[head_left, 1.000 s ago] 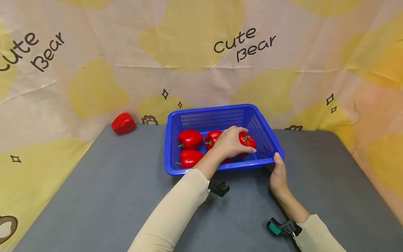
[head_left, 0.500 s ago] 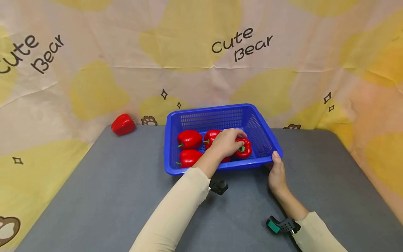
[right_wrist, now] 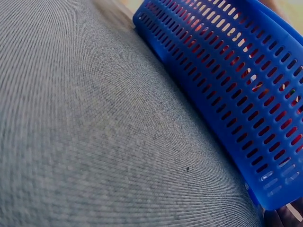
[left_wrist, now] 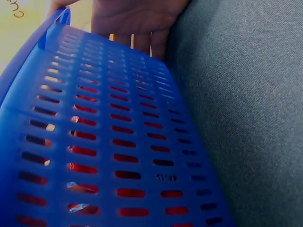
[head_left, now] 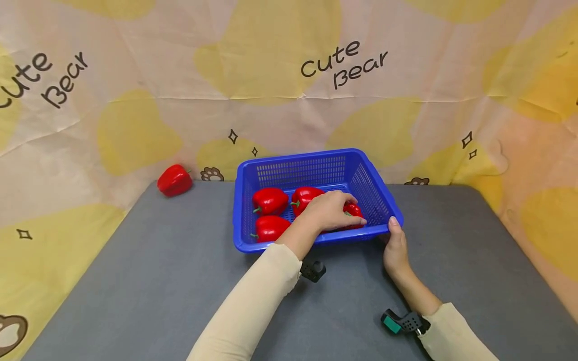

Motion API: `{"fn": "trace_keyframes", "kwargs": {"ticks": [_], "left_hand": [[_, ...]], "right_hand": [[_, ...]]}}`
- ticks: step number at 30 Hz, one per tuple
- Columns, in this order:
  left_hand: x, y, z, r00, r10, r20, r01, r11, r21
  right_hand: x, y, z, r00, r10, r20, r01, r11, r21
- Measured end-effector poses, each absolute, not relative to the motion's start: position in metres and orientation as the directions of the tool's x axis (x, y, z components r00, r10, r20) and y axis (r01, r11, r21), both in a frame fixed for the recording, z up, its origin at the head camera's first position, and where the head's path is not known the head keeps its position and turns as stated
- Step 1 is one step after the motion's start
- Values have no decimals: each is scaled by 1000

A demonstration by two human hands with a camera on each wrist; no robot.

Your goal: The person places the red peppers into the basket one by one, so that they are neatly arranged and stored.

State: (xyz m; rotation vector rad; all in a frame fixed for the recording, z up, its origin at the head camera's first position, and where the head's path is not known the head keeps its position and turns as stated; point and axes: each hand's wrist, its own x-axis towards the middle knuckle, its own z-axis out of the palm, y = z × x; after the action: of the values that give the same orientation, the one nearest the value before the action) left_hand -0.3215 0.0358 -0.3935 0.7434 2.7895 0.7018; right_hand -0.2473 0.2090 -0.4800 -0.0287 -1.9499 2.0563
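My left hand point(head_left: 331, 209) reaches into the blue plastic basket point(head_left: 289, 159), its thumb and fingers curled round a red bell pepper point(head_left: 355, 209) near the basket's right end. Left of that hand lie more red bell peppers: one at the back left point(head_left: 271, 200), one at the front left point(head_left: 272, 228) and one in the middle point(head_left: 306, 196), partly covered by the hand. My right hand point(head_left: 397, 249) holds the basket's front right corner, thumb on the rim. In the left wrist view, the right hand point(left_wrist: 137, 19) shows beyond the slotted basket wall point(left_wrist: 104, 137).
Another red bell pepper point(head_left: 174, 180) lies outside the basket at the back left corner of the grey table point(head_left: 135, 281). A printed cloth point(head_left: 280, 65) hangs behind the table. The basket's slotted side point(right_wrist: 272, 201) fills the right of the right wrist view.
My left hand has shifted slightly down and towards the front rim, turning the pepper on the way; its thumb is now on the pepper's near side. The right hand stays at the corner.
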Motion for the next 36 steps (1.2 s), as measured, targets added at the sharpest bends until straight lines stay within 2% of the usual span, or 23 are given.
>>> {"fn": "trace_keyframes", "kwargs": {"ticks": [5, 14, 20, 24, 36], "left_hand": [[-319, 37, -392, -855, 519, 1, 469, 771, 431], [-315, 38, -389, -854, 520, -29, 468, 789, 398], [-317, 39, -390, -851, 525, 9, 458, 734, 501], [-317, 40, -393, -850, 527, -10, 428, 700, 572], [-318, 32, -394, -811, 570, -133, 396, 702, 591]], "right_hand": [[-246, 209, -479, -951, 230, 209, -225, -48, -973], [-245, 209, -477, -953, 238, 188, -203, -42, -978], [-246, 211, -479, -951, 242, 193, -210, -47, -977], [-247, 212, -481, -950, 240, 199, -215, -45, -975], [-249, 210, -482, -954, 220, 202, -214, -30, -976]]}}
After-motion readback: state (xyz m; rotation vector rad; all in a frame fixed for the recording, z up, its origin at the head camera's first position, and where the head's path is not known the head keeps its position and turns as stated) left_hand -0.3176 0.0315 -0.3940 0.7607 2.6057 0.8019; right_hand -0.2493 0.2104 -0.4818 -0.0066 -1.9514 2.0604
